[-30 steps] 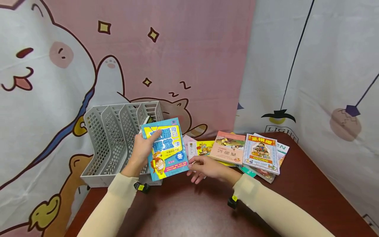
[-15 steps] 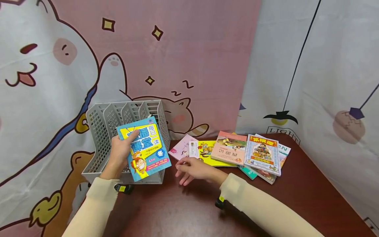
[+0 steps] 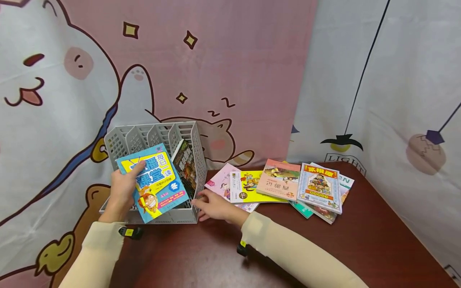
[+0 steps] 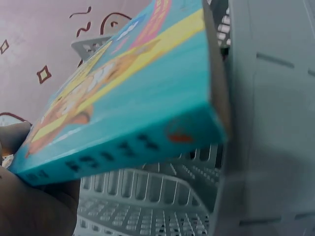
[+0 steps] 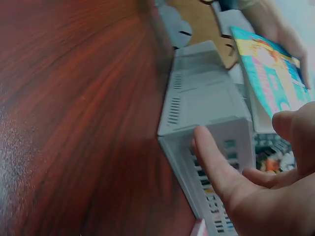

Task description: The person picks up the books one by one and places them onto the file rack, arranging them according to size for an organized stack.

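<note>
In the head view my left hand (image 3: 121, 192) grips a blue and yellow children's book (image 3: 153, 182), thumb across its cover. The book tilts in front of the grey file rack (image 3: 165, 216) and hides part of its slots. The left wrist view shows the book's blue spine (image 4: 123, 152) close to the rack's grey wall (image 4: 270, 123). My right hand (image 3: 217, 206) is at the rack's right front corner, its fingers extended along the perforated side (image 5: 216, 206). A dark-covered book (image 3: 185, 166) leans in the rack's rightmost slot.
Right of the rack lie overlapping books on the brown table (image 3: 216, 256): a pink one (image 3: 221, 180), a yellow one (image 3: 252, 186), a salmon one (image 3: 279, 180) and a blue-bordered one (image 3: 319, 186) atop others. A printed cloth (image 3: 234, 72) hangs behind.
My left hand has carried the blue and yellow book leftward, in front of the rack, uncovering the dark book. My right hand has moved left from beside the books to the rack's corner.
</note>
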Available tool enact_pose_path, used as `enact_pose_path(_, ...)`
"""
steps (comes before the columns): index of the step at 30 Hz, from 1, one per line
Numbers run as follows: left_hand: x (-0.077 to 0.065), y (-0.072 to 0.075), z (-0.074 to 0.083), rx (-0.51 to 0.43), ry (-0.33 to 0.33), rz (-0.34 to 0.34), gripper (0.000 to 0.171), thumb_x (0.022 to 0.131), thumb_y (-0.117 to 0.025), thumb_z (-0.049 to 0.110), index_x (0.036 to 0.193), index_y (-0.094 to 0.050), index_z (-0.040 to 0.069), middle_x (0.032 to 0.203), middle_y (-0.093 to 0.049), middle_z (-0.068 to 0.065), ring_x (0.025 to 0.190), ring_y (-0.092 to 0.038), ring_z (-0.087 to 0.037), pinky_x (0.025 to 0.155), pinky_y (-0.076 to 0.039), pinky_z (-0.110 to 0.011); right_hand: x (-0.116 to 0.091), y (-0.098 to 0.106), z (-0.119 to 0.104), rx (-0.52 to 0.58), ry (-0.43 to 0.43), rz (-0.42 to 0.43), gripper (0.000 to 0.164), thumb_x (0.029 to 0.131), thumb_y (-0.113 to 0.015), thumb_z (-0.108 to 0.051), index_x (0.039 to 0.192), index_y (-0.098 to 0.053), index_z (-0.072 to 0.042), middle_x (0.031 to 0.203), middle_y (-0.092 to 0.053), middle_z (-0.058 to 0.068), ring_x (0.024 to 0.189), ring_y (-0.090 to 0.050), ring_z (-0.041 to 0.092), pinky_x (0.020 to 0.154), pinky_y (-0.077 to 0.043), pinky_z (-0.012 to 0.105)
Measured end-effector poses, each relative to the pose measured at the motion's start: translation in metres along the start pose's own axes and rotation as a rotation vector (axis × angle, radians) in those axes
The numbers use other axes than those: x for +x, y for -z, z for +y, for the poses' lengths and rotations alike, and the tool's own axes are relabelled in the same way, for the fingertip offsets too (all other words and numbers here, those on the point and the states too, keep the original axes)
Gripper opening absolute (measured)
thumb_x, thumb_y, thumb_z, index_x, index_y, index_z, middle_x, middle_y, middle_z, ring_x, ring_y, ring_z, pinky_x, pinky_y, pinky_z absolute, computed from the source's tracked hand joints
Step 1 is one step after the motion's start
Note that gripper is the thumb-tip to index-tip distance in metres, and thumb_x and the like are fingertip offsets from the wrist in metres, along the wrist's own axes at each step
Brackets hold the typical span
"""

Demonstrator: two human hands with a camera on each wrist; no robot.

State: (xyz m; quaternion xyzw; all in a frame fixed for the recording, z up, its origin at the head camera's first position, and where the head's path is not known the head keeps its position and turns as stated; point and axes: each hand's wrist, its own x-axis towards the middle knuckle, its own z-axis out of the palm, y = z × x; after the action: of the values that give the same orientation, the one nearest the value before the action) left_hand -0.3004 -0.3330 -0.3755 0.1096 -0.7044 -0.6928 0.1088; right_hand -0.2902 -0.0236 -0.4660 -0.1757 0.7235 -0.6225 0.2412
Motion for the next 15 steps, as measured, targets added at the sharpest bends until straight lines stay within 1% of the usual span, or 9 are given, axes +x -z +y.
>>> enact_pose_path(3,0.001,0.009,0.001,0.002,-0.009,0.021,0.054,0.096,-0.083,0.056,0.134,-0.064,0.021,0.095,-0.083,0.014,0.078,-0.084,-0.011,0.069,-0.068,-0.030,0.005,-0.011,0.004,-0.065,0.019,0.042,0.072,0.110,-0.071,-0.035,0.163,-0.040,0.002,0.144,-0.064,0.024,0.106,-0.081,0.042,0.089,-0.069,0.053)
enact_pose_path(6,0.003,0.016,0.001,0.013,-0.006,0.053,0.055,0.096,-0.083,0.055,0.135,-0.062,0.022,0.096,-0.082,0.014,0.078,-0.083,-0.009,0.069,-0.068,-0.030,0.008,-0.018,0.009,-0.126,0.031,0.099,0.073,0.108,-0.073,-0.034,0.163,-0.041,0.001,0.144,-0.062,0.023,0.098,-0.081,0.035,0.082,-0.070,0.049)
enact_pose_path(9,0.005,0.021,0.004,0.007,0.008,0.113,0.058,0.095,-0.084,0.056,0.136,-0.062,0.022,0.095,-0.080,0.014,0.076,-0.082,-0.008,0.067,-0.067,-0.028,0.009,-0.020,0.013,-0.168,0.039,0.136,0.073,0.108,-0.074,-0.035,0.162,-0.042,0.001,0.145,-0.061,0.024,0.090,-0.081,0.031,0.076,-0.070,0.047)
enact_pose_path(12,0.006,0.025,0.012,-0.031,0.008,0.181,0.063,0.094,-0.085,0.056,0.139,-0.062,0.018,0.097,-0.079,0.012,0.074,-0.082,-0.007,0.066,-0.066,-0.025,0.009,-0.021,0.015,-0.168,0.036,0.137,0.074,0.108,-0.073,-0.038,0.162,-0.041,0.001,0.144,-0.062,0.024,0.085,-0.080,0.032,0.072,-0.070,0.047)
enact_pose_path(15,0.007,0.026,0.021,-0.043,-0.043,0.241,0.062,0.095,-0.085,0.053,0.140,-0.065,0.015,0.099,-0.079,0.010,0.073,-0.081,-0.006,0.065,-0.065,-0.022,0.008,-0.022,0.017,-0.133,0.027,0.119,0.072,0.109,-0.072,-0.039,0.161,-0.041,0.000,0.146,-0.062,0.026,0.083,-0.081,0.037,0.070,-0.069,0.048)
